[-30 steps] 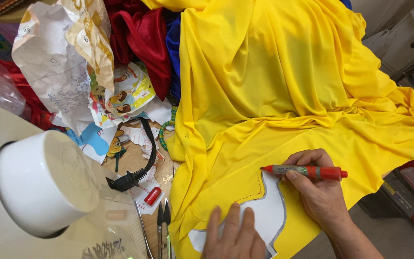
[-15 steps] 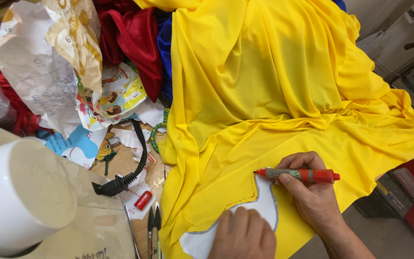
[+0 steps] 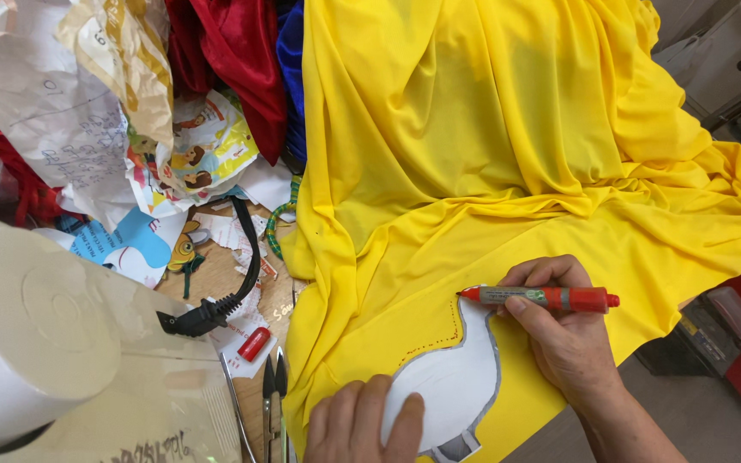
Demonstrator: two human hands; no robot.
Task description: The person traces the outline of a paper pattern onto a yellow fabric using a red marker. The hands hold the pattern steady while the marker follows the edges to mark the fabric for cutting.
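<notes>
A white paper template (image 3: 452,386), cut with a rounded body and a narrower neck, lies flat on the yellow fabric (image 3: 508,163) near the table's close edge. The left hand (image 3: 362,424) is spread on the template's lower left part, fingers flat, pinning it down. The right hand (image 3: 559,330) is closed around a red marker (image 3: 546,297), held almost level with its tip touching the fabric at the top of the template's neck. A dotted red line (image 3: 452,339) runs along the template's upper left edge from about the shoulder to the neck; that stretch of the outline looks done. The right side and the lower edge show no dots that I can make out, though the grey rim there may be shadow or pen, so most of the outline seems left to mark. The fabric is thin, smooth and slightly glossy, and falls in soft folds from a heap at the back. Beside it lie red cloth (image 3: 242,60) and blue cloth (image 3: 292,77), crumpled printed paper (image 3: 70,111), a black cable (image 3: 233,274), a small red cap (image 3: 254,344), dark-handled scissors (image 3: 273,403), and a matte white cylinder (image 3: 27,334).
</notes>
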